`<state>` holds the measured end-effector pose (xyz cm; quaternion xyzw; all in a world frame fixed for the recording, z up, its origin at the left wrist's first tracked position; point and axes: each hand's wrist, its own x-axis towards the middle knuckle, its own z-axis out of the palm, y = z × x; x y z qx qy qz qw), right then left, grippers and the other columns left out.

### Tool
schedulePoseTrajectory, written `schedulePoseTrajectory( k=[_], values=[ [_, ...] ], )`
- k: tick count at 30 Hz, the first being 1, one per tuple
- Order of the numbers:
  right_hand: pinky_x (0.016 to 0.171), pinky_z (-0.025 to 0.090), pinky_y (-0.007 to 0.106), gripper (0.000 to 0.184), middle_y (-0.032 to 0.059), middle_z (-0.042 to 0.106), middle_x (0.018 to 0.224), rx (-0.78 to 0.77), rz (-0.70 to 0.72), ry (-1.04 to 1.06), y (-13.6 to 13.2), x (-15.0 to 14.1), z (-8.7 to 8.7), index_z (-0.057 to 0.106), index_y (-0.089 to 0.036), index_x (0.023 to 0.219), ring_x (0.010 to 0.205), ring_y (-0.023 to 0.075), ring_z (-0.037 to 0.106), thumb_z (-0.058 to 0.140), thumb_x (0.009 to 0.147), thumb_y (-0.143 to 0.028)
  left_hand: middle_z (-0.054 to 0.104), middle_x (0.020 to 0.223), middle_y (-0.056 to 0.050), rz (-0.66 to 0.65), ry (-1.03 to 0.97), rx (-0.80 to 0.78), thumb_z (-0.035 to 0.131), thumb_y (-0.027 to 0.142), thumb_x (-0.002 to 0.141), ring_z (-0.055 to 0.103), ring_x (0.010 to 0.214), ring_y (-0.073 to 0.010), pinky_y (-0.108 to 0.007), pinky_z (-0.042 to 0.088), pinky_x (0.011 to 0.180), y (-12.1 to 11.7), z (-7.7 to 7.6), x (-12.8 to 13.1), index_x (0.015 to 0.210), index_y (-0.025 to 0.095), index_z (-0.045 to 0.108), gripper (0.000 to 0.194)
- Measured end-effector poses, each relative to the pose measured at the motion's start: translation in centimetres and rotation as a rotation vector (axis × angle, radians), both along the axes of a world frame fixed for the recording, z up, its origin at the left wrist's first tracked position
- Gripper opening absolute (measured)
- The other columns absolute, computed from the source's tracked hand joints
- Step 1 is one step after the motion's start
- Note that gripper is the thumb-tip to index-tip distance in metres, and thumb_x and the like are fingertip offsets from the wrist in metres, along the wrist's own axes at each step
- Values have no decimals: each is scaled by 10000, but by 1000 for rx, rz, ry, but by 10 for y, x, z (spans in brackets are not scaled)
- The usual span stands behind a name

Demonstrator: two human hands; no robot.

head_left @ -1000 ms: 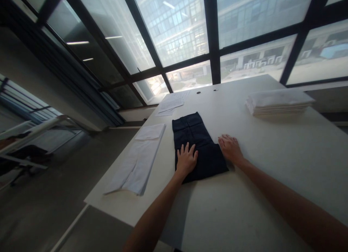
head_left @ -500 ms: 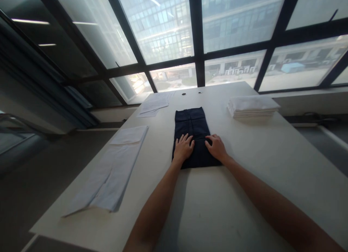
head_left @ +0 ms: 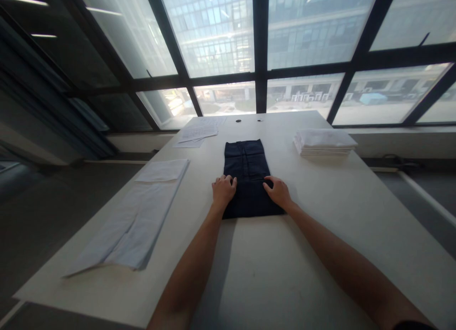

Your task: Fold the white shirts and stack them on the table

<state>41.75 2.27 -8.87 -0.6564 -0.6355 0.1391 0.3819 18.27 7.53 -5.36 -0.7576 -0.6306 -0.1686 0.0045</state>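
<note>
A folded navy garment (head_left: 251, 199) lies flat on the white table, with a lengthwise seam on its far half and a crosswise edge near its middle. My left hand (head_left: 223, 190) is at its left side, fingers curled over the edge and thumb on the cloth. At the opposite side my right hand (head_left: 278, 191) grips the cloth's edge, with thumb and fingertips close together on it. The fingertips of both hands are partly hidden.
A long folded white garment (head_left: 142, 211) lies along the left of the table (head_left: 270, 278). Printed papers (head_left: 197, 133) are at the far left. A stack of folded white cloth (head_left: 324, 142) stands at the right. Large windows (head_left: 221, 35) rise behind the table.
My right hand has come in from beside the garment onto its right side. The garment's projecting right corner now lies straighter. My left hand has shifted from the middle to the left edge, its fingers curling.
</note>
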Motion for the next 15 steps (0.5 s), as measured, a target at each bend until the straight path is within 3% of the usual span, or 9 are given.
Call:
schedulePoseTrajectory(
  k=[4, 8, 12, 15],
  values=[
    [1053, 486, 456, 307, 109, 734, 1238, -5, -1, 11, -1, 0, 1, 702, -209, 1202, 1155, 284, 678, 617, 922, -299, 740, 1083, -95, -90, -136, -88, 558, 480, 987, 652, 1072, -285, -411, 470, 968, 9, -5, -28, 1030, 219, 715, 308],
    [1082, 473, 471, 342, 113, 724, 1270, 25, 30, 77, -4, 0, 7, 697, -192, 1225, 1188, 283, 667, 607, 902, -255, 746, 1087, -62, -188, -372, -89, 676, 360, 903, 679, 1064, -245, -362, 497, 972, 1, -1, -39, 1072, 210, 681, 226],
    [1108, 460, 466, 393, 103, 725, 1273, 130, 106, 175, -18, 4, 30, 697, -186, 1244, 1218, 275, 653, 613, 862, -225, 734, 1000, -27, -292, -508, -3, 686, 343, 875, 678, 953, -209, -333, 525, 911, -27, 25, -46, 1034, 204, 655, 214],
    [1081, 484, 449, 426, 89, 731, 1261, 176, 231, 189, -45, 12, 55, 691, -189, 1280, 1180, 279, 670, 640, 863, -259, 717, 916, -3, -366, -546, 11, 702, 375, 864, 657, 838, -184, -307, 532, 823, -58, 49, -62, 1001, 203, 656, 225]
  ],
)
